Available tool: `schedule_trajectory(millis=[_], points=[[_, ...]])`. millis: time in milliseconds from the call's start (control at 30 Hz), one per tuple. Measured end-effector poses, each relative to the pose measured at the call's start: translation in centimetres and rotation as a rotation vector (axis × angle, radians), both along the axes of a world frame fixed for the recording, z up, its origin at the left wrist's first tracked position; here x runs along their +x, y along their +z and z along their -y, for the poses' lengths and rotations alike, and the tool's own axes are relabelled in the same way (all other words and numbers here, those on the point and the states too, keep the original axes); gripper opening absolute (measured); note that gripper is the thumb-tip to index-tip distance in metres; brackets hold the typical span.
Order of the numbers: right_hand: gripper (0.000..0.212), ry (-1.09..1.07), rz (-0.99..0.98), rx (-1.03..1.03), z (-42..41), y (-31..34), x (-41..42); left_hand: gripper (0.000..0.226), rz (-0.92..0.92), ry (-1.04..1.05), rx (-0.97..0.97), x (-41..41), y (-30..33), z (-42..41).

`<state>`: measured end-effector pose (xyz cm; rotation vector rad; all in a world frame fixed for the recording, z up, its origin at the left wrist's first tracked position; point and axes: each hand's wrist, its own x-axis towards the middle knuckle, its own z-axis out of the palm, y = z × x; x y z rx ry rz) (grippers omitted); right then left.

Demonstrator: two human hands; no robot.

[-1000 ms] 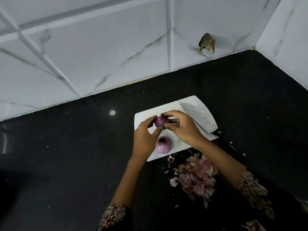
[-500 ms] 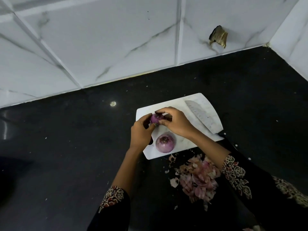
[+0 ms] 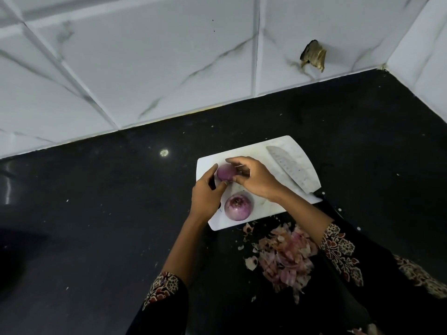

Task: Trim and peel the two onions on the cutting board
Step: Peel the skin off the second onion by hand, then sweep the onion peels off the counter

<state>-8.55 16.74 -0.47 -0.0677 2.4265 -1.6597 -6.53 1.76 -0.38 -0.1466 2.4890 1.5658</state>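
The tabletop (image 3: 96, 226) is a glossy black slab, speckled with pale crumbs and carrying one bright light reflection. Behind it rises a wall of large white tiles (image 3: 145, 56) with grey marble veining; a ragged brown fragment (image 3: 313, 55) clings to one tile.

A white rectangular cutting board (image 3: 278, 209) with rounded corners lies angled on the tabletop. Its surface is matte and faintly marbled. A wide-bladed knife (image 3: 289, 169) lies flat along the right side of the board; the blade is pale grey with a row of small dimples. No writing or brand mark is legible on the blade or on the board.

Both hands hold one small purple onion (image 3: 225, 172) above the far-left part of the board. The left hand (image 3: 205, 197) cups it from the left, thumb and fingers curled against its smooth skin. The right hand (image 3: 256, 180) pinches its right end with the fingertips closed on it.

The second onion (image 3: 239, 206), larger, round and glossy, pale purple with a darker trimmed centre facing up, rests on the near part of the board, just beside the left hand.

A loose heap of thin, papery pink and cream onion skins (image 3: 285, 257) lies on the tabletop, just in front of the board. Both sleeves (image 3: 341, 252) are dark fabric with printed floral cuffs.
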Motion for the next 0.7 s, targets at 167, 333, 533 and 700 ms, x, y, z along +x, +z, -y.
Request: schedule_trajectory(millis=[167, 333, 533, 700], points=[[0.041, -0.042, 0.037, -0.027, -0.6, -0.1, 0.0, 0.052, 0.006, 0.042, -0.001, 0.2, -0.3, -0.2], [0.028, -0.195, -0.011, -0.087, -3.5, 0.5, 0.4, 0.041, -0.107, 0.141, 0.031, 1.6, 0.1, -0.1], [0.029, -0.193, -0.085, 0.2, -8.2, -0.1, 2.6, 0.034, -0.314, 0.47, -0.034, 5.8, -0.6, -0.1], [0.055, 0.17, -0.128, 0.628, -7.9, -1.2, 7.2, 0.041, -0.323, 0.529, -0.181, 11.5, -2.2, -0.6]])
